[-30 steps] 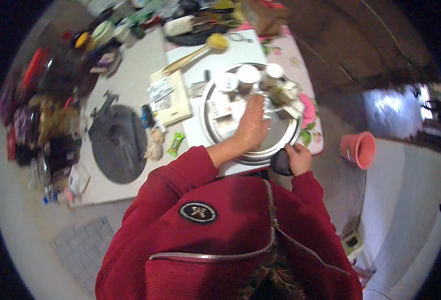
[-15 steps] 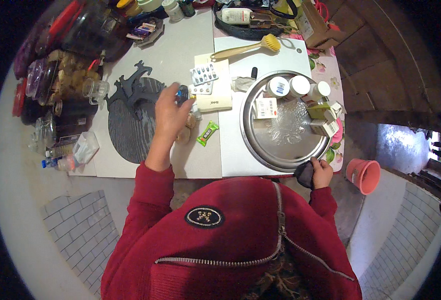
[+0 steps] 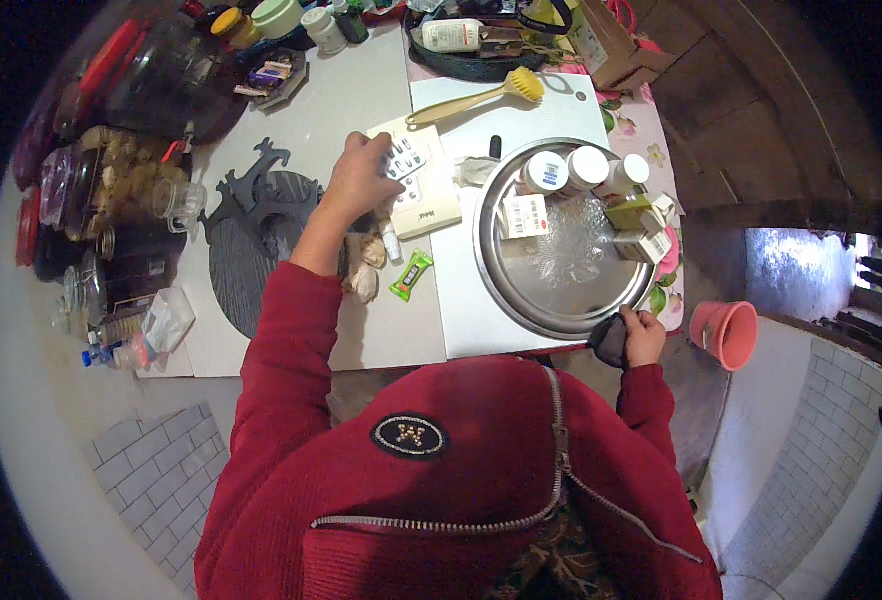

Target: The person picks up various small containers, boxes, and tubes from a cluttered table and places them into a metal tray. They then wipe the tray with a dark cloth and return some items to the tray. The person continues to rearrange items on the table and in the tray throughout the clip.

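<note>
Moved further up the table, the left hand (image 3: 359,178) now pinches a silvery blister pack of pills (image 3: 402,160); the right hand (image 3: 642,335) grips a dark crumpled cloth (image 3: 610,340) beside the round steel tray (image 3: 521,300).

Red knitted zip-up hooded top, small dark oval badge, long sleeves.

The left hand (image 3: 361,180) has left the round steel tray (image 3: 506,290), where it lay among the bottles a second ago. Half a second ago it held a small blue thing above the dark mat (image 3: 251,250); now it is farther up the tabletop (image 3: 401,330), its fingers (image 3: 366,145) on the blister packs (image 3: 401,160) atop the cream box (image 3: 426,205).
</note>
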The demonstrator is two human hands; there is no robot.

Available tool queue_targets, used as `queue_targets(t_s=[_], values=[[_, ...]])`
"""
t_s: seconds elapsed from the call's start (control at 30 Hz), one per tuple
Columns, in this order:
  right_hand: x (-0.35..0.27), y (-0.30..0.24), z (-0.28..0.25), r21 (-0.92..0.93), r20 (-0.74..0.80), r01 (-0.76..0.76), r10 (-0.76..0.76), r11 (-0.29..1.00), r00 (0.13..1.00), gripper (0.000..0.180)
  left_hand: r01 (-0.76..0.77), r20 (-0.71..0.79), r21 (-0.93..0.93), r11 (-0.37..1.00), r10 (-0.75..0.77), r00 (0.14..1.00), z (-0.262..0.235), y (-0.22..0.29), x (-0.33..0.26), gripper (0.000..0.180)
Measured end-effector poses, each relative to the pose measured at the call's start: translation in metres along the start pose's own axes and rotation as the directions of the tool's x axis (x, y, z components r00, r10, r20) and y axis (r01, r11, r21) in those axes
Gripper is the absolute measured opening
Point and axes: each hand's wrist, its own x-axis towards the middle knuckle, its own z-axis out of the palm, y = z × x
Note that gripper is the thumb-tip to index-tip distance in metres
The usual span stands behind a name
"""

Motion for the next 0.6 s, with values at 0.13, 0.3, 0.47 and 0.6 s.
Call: queue_targets(t_s=[0.13, 0.3, 0.47, 0.6], values=[[-0.001, -0.007, -0.001, -0.07, -0.016, 0.076, -0.077, 0.995, 0.997, 0.043, 0.058, -0.066, -0.127, 0.99, -0.067, 0.996, 0.009, -0.014, 0.006, 0.071], [-0.008, -0.019, -0.002, -0.076, -0.008, 0.034, -0.035, 0.997, 0.999, 0.04, 0.189, -0.056, -0.399, 0.897, -0.229, 0.972, -0.008, -0.021, 0.004, 0.067], [-0.01, -0.025, -0.006, -0.107, 0.022, 0.017, -0.015, 0.994, 1.0, 0.04, 0.114, 0.048, -0.817, 0.565, -0.131, 0.99, -0.04, 0.026, -0.047, 0.047], [-0.01, -0.029, -0.007, -0.156, 0.035, -0.042, 0.048, 0.987, 0.998, 0.042, 0.234, 0.381, -0.706, 0.668, 0.079, 0.921, 0.021, 0.104, -0.088, 0.05]])
